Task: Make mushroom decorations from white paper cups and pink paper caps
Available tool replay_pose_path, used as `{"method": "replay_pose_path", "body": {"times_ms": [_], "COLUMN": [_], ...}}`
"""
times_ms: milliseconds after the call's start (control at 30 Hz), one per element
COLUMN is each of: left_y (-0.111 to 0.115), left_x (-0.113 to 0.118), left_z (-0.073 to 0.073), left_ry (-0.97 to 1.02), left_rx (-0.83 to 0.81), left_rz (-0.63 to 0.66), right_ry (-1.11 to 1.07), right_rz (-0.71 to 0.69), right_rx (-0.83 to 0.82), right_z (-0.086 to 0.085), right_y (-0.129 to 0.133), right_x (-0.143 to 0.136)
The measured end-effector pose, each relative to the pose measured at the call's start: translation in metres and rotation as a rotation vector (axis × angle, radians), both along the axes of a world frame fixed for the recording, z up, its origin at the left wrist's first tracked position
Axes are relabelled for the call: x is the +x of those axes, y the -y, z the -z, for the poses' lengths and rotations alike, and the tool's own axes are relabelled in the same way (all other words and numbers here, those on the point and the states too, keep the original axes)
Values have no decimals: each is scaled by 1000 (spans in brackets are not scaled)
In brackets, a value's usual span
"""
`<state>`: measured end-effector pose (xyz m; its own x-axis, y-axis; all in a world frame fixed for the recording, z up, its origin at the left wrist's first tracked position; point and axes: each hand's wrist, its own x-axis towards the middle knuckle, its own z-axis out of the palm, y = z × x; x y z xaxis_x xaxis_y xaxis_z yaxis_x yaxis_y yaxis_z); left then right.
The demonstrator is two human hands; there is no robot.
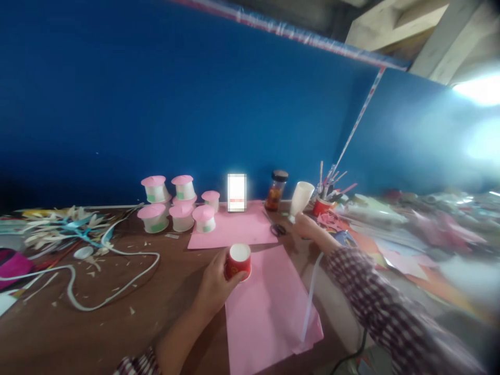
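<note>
A red paper cup [237,263] with a white rim stands upright in the grip of my left hand [219,276], over the end of a pink paper sheet [265,312]. My right hand [304,226] is stretched far out, right beside the foot of a white footed cup [301,199]. Its fingers are small and partly hidden, so whether they grip that cup I cannot tell. Scissors [278,229] lie left of this hand. A dark-lidded jar [276,190] with amber contents stands behind them.
Several white cups with pink paper tops [182,214] stand at the back left, some stacked. A white cable [113,302] winds across the left, near cut paper strips [58,224]. A red pot of pens [323,206] and heaped paper [390,234] occupy the right. A blue wall [195,94] rises behind.
</note>
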<state>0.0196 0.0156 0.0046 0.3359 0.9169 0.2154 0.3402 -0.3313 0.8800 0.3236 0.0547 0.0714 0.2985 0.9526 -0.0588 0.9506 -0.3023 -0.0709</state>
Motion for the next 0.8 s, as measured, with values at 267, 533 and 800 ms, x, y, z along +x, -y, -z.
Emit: {"method": "replay_pose_path", "body": {"times_ms": [267, 533, 800], "left_y": [-2, 0, 0], "left_x": [0, 2, 4], "left_z": [4, 3, 3], "left_ry": [-10, -46, -86], "left_rx": [31, 2, 34], "left_rz": [4, -36, -53], "right_ry": [-132, -502, -1315], "right_rz": [-247, -364, -502], "right_rx": [29, 33, -9], "right_z": [-9, -1, -16], "right_y": [24, 64, 94], "right_x": [-19, -55, -55]}}
